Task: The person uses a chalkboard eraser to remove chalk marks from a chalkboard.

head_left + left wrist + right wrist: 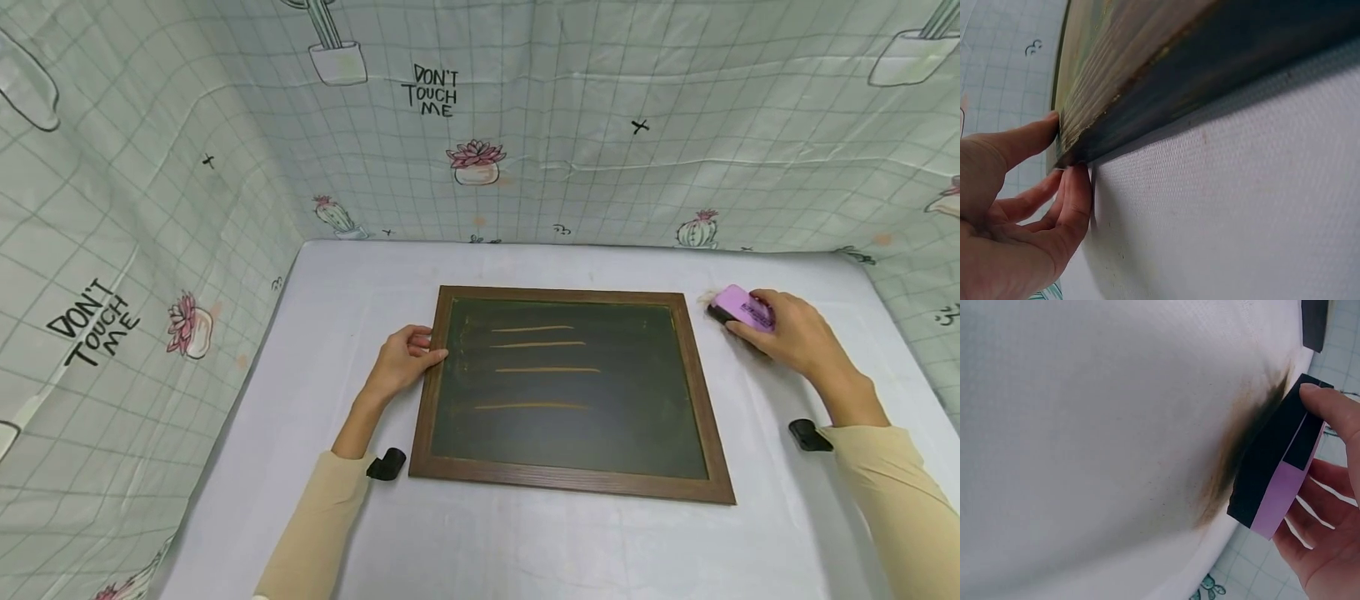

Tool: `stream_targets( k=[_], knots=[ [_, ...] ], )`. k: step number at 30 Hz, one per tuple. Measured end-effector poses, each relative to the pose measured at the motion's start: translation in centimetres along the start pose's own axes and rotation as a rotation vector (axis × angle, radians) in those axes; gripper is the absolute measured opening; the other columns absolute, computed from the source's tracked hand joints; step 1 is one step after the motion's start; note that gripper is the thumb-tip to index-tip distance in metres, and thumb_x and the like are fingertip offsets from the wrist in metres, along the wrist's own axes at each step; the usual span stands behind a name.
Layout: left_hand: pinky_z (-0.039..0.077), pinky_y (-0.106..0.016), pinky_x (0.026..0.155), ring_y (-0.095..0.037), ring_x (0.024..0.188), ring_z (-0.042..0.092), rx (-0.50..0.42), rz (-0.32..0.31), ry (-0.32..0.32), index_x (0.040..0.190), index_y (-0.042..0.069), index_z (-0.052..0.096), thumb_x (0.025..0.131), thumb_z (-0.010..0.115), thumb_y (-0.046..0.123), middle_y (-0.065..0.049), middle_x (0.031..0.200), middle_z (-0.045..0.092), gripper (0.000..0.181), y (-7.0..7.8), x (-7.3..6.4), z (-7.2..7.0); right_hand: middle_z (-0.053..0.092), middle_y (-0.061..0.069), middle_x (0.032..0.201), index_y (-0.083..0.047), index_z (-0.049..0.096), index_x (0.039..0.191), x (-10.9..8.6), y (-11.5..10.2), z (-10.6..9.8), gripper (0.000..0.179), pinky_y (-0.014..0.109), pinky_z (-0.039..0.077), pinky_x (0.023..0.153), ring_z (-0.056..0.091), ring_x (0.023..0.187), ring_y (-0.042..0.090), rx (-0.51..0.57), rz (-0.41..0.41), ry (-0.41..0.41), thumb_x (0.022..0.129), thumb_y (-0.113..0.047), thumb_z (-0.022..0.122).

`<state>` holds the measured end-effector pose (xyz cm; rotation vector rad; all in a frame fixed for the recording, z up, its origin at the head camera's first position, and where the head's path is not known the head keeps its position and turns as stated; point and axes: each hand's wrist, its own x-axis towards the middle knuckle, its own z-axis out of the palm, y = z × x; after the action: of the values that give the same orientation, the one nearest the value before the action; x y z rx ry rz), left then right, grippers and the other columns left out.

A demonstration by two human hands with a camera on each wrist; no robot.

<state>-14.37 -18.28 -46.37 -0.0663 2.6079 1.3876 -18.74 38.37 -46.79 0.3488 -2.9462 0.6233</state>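
A framed chalkboard (645,383) lies on the white table, its dark green face carrying several short yellow-orange chalk lines (547,370). At its left side my left hand (401,362) pinches the brown wooden frame (1141,56), thumb on the frame and fingertips at its lower edge. Right of the board, my right hand (802,333) grips a purple chalkboard eraser (738,307) with a black felt side. In the right wrist view the eraser (1282,494) is tilted, close to a brown dust smudge (1219,487) on the table.
The white tabletop (525,542) surrounds the board. Behind it and at the left hang white grid-patterned cloths (562,125) printed with potted plants. A black wrist camera sits at each cuff, the left one (386,464) near the board's lower left corner.
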Motion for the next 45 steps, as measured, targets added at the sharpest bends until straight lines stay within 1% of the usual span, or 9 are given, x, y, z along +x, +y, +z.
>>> stream_targets(
  k=[7,12,17,24,27,28,33,40,45],
  knots=[
    [0.050,-0.050,0.094,-0.039,0.109,0.061,-0.005,0.004,0.002,0.138,-0.009,0.055,0.096,0.074,0.013,-0.028,0.123,0.061,0.051,-0.1,0.0,-0.1,0.060,0.040,0.117,0.017,0.055,0.127,0.1,-0.3,-0.3,0.061,0.062,0.042,0.081,0.057,0.098,0.050,0.007,-0.059,0.037,0.087,-0.020,0.082],
    [0.051,-0.049,0.093,-0.039,0.108,0.061,0.003,0.009,-0.002,0.137,-0.010,0.055,0.096,0.074,0.014,-0.027,0.121,0.061,0.051,-0.2,0.0,0.0,0.059,0.041,0.117,0.018,0.056,0.127,0.1,-0.9,-0.7,0.062,0.064,0.043,0.082,0.057,0.101,0.052,0.008,-0.060,0.043,0.084,-0.017,0.083],
    [0.050,-0.048,0.093,-0.038,0.107,0.061,-0.011,0.014,0.002,0.137,-0.010,0.055,0.096,0.074,0.013,-0.027,0.120,0.061,0.051,-0.4,0.2,0.1,0.059,0.041,0.117,0.017,0.056,0.128,0.3,-1.5,-0.9,0.062,0.063,0.043,0.082,0.057,0.101,0.052,0.007,-0.066,0.036,0.083,-0.016,0.084],
    [0.052,-0.040,0.084,-0.032,0.096,0.061,-0.024,0.063,0.031,0.131,-0.011,0.058,0.093,0.076,0.014,-0.024,0.111,0.063,0.049,-0.2,-0.1,0.1,0.060,0.038,0.116,0.015,0.057,0.128,0.7,-2.2,-1.1,0.061,0.060,0.044,0.079,0.058,0.098,0.048,-0.013,-0.086,0.025,0.082,-0.015,0.085],
    [0.052,-0.041,0.085,-0.033,0.097,0.061,-0.027,0.050,0.031,0.132,-0.011,0.058,0.093,0.076,0.014,-0.024,0.112,0.063,0.049,-0.3,0.0,0.2,0.061,0.038,0.115,0.015,0.057,0.127,0.8,-2.7,-1.1,0.060,0.059,0.044,0.080,0.058,0.097,0.047,-0.009,-0.111,0.031,0.081,-0.012,0.085],
    [0.051,-0.043,0.088,-0.034,0.100,0.061,-0.030,0.037,0.024,0.133,-0.011,0.058,0.094,0.076,0.014,-0.025,0.115,0.063,0.050,-0.3,0.0,0.2,0.061,0.037,0.114,0.015,0.058,0.126,0.8,-2.9,-1.1,0.060,0.059,0.044,0.080,0.058,0.097,0.047,-0.008,-0.122,0.037,0.080,-0.011,0.085],
    [0.051,-0.046,0.090,-0.036,0.103,0.062,-0.007,0.016,0.019,0.135,-0.010,0.057,0.095,0.075,0.014,-0.026,0.119,0.063,0.051,-0.3,0.1,0.2,0.063,0.036,0.111,0.014,0.060,0.124,1.1,-3.7,-1.0,0.057,0.059,0.044,0.080,0.059,0.095,0.047,-0.002,-0.186,0.059,0.079,-0.009,0.086],
    [0.050,-0.049,0.094,-0.038,0.108,0.060,-0.011,0.018,0.008,0.138,-0.010,0.055,0.095,0.075,0.013,-0.028,0.122,0.061,0.052,-0.1,0.1,0.1,0.063,0.035,0.116,0.013,0.061,0.125,1.6,-5.1,-0.8,0.058,0.063,0.045,0.085,0.059,0.103,0.049,0.016,-0.173,0.029,0.079,-0.012,0.087],
    [0.049,-0.049,0.093,-0.038,0.108,0.060,-0.009,0.018,0.004,0.138,-0.011,0.054,0.096,0.074,0.012,-0.028,0.122,0.061,0.052,-0.2,0.0,0.1,0.063,0.035,0.116,0.012,0.062,0.125,1.9,-6.0,-0.7,0.058,0.062,0.046,0.084,0.059,0.102,0.047,0.019,-0.201,0.027,0.079,-0.013,0.087]
  ],
)
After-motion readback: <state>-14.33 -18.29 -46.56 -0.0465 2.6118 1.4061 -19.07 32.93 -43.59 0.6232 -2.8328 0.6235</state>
